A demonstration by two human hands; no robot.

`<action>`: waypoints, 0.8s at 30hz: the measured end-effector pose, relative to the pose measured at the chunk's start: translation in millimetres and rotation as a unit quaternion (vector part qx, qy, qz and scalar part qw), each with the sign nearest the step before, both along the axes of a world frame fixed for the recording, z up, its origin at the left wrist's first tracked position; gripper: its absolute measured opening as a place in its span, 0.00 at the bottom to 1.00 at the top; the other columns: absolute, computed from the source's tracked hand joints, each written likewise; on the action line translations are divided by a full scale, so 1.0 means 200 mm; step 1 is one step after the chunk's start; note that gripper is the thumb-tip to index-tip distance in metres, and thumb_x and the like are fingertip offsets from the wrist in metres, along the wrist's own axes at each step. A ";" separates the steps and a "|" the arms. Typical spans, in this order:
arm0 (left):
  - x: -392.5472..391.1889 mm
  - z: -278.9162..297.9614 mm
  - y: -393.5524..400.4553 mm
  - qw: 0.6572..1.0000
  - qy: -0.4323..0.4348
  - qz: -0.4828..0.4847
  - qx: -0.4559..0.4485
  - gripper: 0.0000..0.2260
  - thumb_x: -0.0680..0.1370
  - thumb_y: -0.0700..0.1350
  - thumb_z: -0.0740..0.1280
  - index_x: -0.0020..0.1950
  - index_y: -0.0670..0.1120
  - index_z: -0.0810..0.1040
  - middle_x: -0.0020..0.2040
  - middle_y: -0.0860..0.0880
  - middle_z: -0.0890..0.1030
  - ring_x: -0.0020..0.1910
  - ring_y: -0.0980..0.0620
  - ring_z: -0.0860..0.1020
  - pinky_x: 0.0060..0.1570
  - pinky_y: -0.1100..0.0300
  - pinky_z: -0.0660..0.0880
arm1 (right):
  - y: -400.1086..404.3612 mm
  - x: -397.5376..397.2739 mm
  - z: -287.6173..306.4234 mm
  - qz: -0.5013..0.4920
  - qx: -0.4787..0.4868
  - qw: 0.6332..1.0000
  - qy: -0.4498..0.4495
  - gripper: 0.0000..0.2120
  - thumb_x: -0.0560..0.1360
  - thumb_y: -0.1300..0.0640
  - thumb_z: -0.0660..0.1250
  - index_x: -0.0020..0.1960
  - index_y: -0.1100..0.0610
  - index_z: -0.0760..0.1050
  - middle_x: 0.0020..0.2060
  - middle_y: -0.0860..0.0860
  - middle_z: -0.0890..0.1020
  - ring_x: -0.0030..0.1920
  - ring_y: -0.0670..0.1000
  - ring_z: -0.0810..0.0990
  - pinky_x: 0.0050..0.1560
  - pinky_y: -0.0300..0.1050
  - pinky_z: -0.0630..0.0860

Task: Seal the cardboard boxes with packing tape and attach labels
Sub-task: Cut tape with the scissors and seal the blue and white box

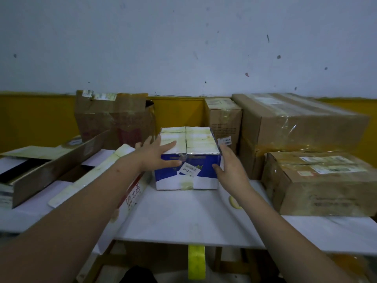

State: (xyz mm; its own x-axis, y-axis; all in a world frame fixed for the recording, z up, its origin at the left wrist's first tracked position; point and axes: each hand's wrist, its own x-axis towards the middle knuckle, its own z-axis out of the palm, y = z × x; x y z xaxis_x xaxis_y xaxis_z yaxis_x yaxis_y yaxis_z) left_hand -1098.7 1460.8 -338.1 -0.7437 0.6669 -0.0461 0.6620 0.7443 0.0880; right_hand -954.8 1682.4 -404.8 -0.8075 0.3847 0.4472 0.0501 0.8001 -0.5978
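Across the lower half of the frame, white worktop point(183, 217), crowded at both edges. Upper right, big brown carton point(295, 127) wrapped in shiny tape, a smaller labelled carton point(318, 184) in front of it at right. Left of centre, an open box point(67, 160) with flaps standing up and apart, not yet sealed. Dead centre, the blue-and-white box point(188, 160), flaps closed, pale tape over the top seam, a small white label point(188, 169) already on the near face. Long axis running left to right across the frame, printed face toward the camera, sitting square and flat. Probably light to middling in weight, stiff at the corners, softer mid-panel, taped top likely slick; best taken by the two short ends, low down, palms flat against the cardboard. Left hand point(158, 155) spread over the near left top corner, fingers straight, touching the lid, curled round nothing. Right hand point(229, 164) just beside the right end, fingers extended and relaxed, contact hard to call, no grip closed on anything. Bottom centre, under the worktop edge, yellow tape roll point(196, 261). Small pale tape scrap point(234, 202) on the worktop near the right wrist.
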 end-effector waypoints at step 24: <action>0.16 -0.21 0.08 0.961 0.079 0.091 0.248 0.34 0.72 0.73 0.64 0.76 0.62 0.68 0.82 0.52 0.53 0.74 0.47 0.69 0.62 0.52 0.74 | -0.11 -0.06 0.04 -0.030 0.080 0.995 0.045 0.18 0.78 0.45 0.68 0.65 0.52 0.77 0.62 0.48 0.73 0.56 0.50 0.77 0.49 0.50 0.80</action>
